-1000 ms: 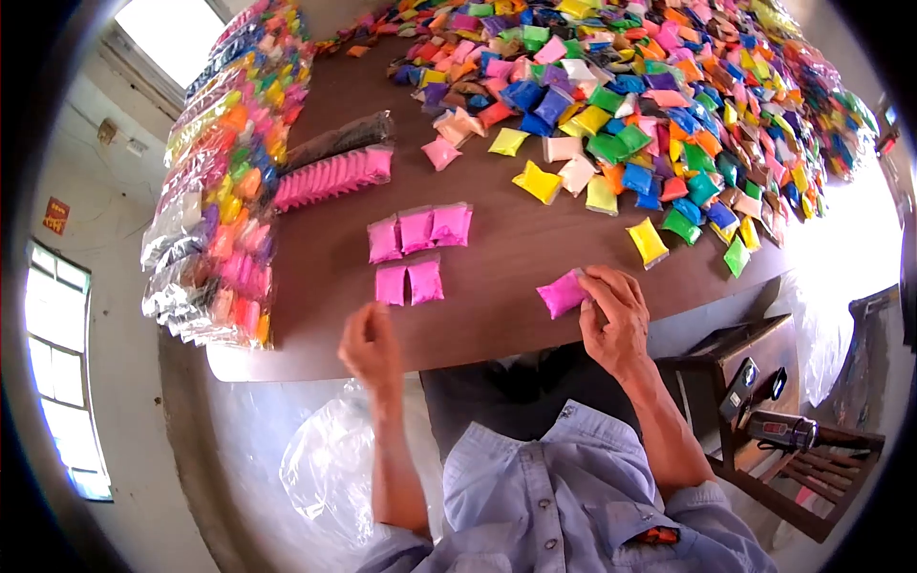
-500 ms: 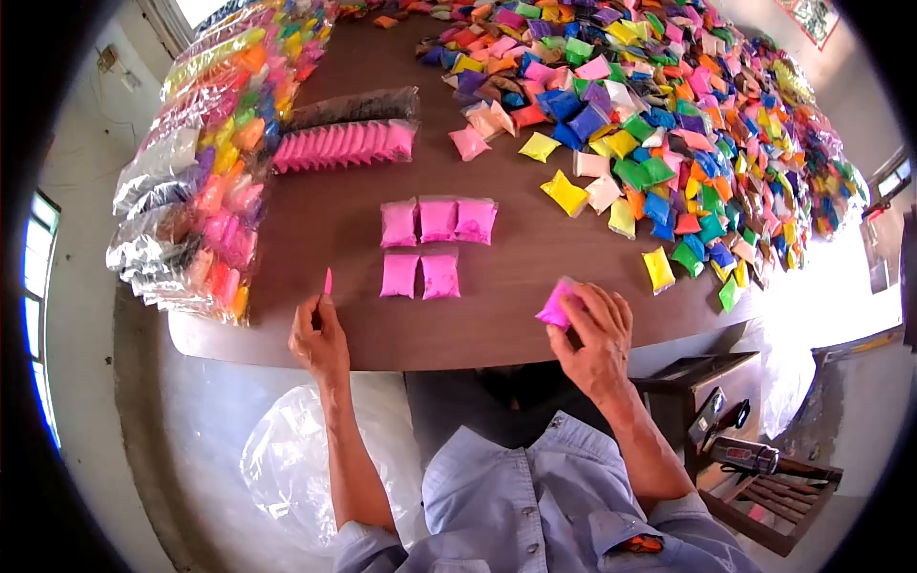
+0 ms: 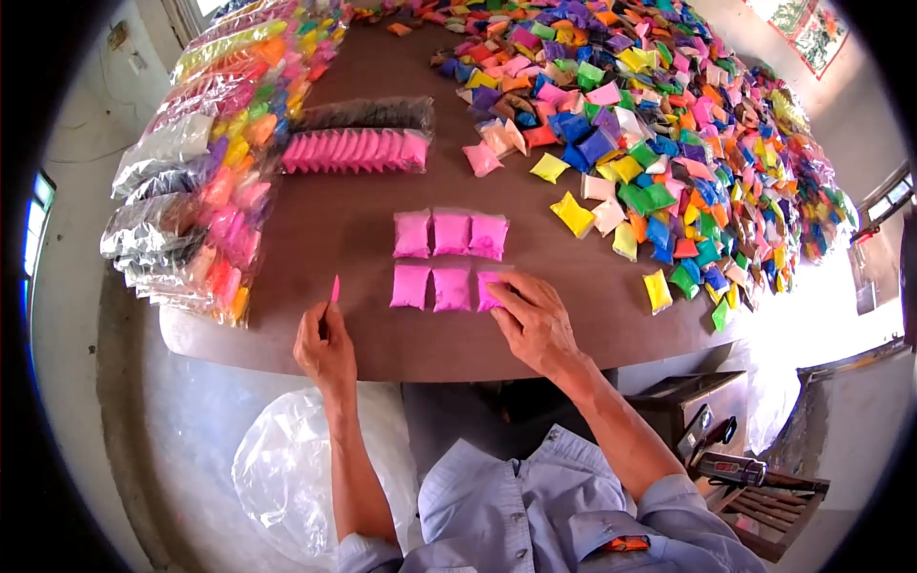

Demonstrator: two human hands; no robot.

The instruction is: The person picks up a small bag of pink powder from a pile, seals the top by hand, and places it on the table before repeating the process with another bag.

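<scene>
My left hand (image 3: 325, 344) is closed at the table's front edge, pinching a thin, pointed pink piece (image 3: 335, 288) that sticks up from the fingertips. With thumb and fingers my right hand (image 3: 537, 329) grips a small pink packet (image 3: 488, 288) at the right end of the near row; the fingers cover part of it. Beside that packet lie two more pink packets (image 3: 451, 289) in line. Just behind them is another row of three pink packets (image 3: 451, 233), set edge to edge.
Clear bags of coloured packets (image 3: 224, 229) are stacked along the left. Behind the rows lies a long bag of pink packets (image 3: 358, 151). A big heap of loose packets (image 3: 669, 143) covers the right side. A wooden stand (image 3: 702, 401) holds a cylindrical tool (image 3: 731, 468).
My right hand has moved left with its pink packet, bringing it to the right end of the near row. The left hand stays almost where it was, still pinching the pink piece.
</scene>
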